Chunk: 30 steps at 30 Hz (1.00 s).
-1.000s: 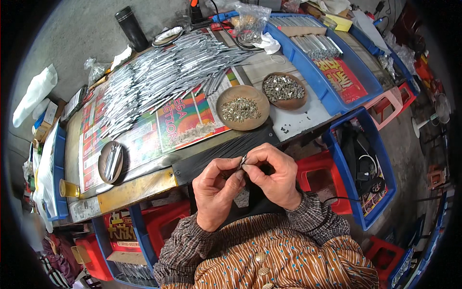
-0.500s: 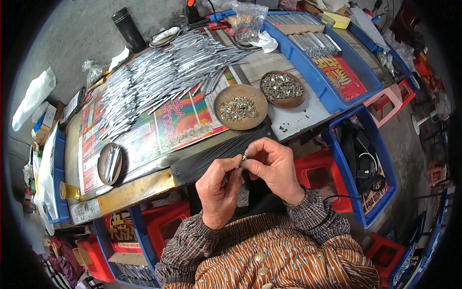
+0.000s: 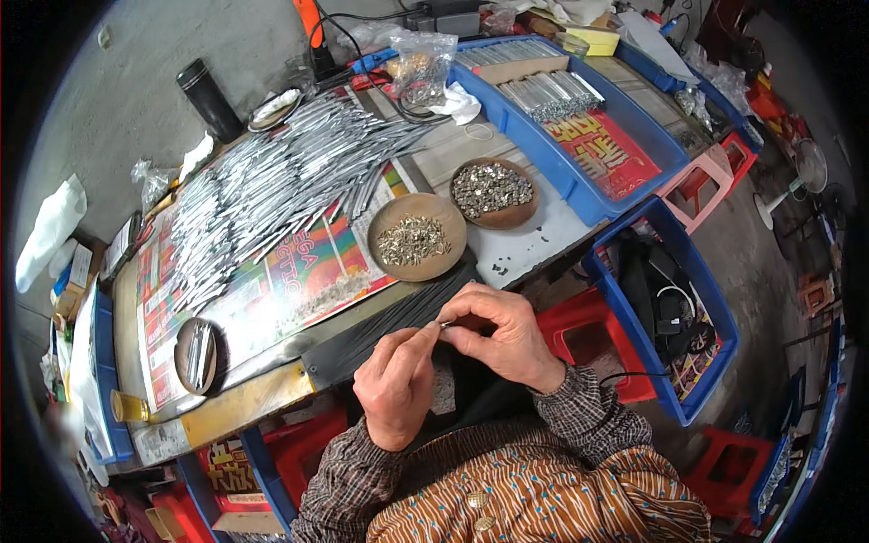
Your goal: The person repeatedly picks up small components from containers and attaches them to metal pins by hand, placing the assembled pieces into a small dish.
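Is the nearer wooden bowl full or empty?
Partly filled: the nearer wooden bowl holds a loose heap of small metal pieces in its middle, with bare wood around it.

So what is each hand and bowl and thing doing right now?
left hand: pinching a small metal piece with the right
right hand: fingertips closed on the same piece
small metal piece: held between both hands
near bowl: partly filled with tiny metal bits
far bowl: holding silvery bits
silver rods: lying spread in a pile on the table
blue tray: holds neat rows of rods
clear bag: standing upright
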Each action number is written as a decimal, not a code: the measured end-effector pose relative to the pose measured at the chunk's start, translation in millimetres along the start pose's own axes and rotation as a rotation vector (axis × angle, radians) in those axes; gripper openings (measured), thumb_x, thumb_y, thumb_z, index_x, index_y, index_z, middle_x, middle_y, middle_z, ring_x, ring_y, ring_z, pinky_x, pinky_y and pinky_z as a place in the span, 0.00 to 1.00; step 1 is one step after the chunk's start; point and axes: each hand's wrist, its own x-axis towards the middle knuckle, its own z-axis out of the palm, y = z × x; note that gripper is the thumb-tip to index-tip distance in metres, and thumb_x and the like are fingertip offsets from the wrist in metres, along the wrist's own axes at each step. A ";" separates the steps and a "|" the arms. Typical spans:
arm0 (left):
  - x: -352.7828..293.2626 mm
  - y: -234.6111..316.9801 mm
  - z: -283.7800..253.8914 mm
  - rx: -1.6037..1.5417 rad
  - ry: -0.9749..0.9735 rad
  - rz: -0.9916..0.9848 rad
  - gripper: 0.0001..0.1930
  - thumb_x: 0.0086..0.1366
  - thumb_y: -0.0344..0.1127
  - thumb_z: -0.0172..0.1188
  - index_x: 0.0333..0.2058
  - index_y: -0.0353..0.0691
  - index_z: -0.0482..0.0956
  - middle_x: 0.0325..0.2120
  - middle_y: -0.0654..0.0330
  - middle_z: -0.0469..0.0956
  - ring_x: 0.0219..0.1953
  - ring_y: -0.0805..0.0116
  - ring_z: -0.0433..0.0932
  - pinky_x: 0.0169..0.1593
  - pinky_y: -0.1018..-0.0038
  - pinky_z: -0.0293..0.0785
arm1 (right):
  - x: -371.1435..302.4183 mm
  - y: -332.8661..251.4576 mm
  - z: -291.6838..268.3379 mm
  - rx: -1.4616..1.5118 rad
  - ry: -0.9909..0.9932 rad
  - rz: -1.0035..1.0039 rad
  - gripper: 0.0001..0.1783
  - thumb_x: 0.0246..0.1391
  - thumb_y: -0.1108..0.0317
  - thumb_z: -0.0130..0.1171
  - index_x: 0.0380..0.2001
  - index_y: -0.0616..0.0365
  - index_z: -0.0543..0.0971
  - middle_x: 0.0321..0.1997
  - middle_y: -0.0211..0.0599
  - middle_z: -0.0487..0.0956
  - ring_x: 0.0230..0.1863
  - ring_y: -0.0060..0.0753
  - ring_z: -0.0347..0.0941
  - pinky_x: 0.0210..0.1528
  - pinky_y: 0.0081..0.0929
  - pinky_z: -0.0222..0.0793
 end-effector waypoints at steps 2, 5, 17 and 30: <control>0.6 -2.0 -2.9 0.028 -0.002 0.012 0.17 0.48 0.16 0.59 0.38 0.39 0.81 0.28 0.54 0.79 0.27 0.59 0.80 0.32 0.71 0.76 | 5.1 -6.0 -12.4 -0.281 0.064 -0.096 0.08 0.46 0.80 0.63 0.33 0.64 0.78 0.29 0.31 0.75 0.30 0.19 0.72 0.31 0.17 0.67; 1.4 -7.8 -8.2 0.028 -0.039 -0.058 0.19 0.47 0.15 0.58 0.39 0.40 0.82 0.28 0.54 0.79 0.27 0.59 0.80 0.31 0.71 0.76 | 15.3 -5.2 -36.8 -0.501 0.215 -0.112 0.06 0.48 0.78 0.61 0.32 0.64 0.78 0.28 0.33 0.75 0.26 0.22 0.70 0.27 0.19 0.65; 6.8 -16.2 -10.9 0.089 -0.085 -0.055 0.20 0.47 0.13 0.57 0.40 0.38 0.81 0.28 0.53 0.79 0.27 0.58 0.79 0.30 0.73 0.75 | 47.6 34.9 -87.9 -1.207 0.318 -0.288 0.23 0.42 0.63 0.68 0.40 0.65 0.77 0.41 0.40 0.72 0.44 0.44 0.66 0.44 0.39 0.65; 7.2 -15.0 -11.4 0.067 -0.098 -0.087 0.18 0.48 0.14 0.58 0.38 0.37 0.81 0.27 0.53 0.78 0.26 0.59 0.79 0.29 0.73 0.74 | 45.3 37.3 -84.6 -1.079 0.291 -0.327 0.15 0.41 0.69 0.67 0.34 0.62 0.79 0.38 0.39 0.73 0.43 0.44 0.67 0.43 0.38 0.65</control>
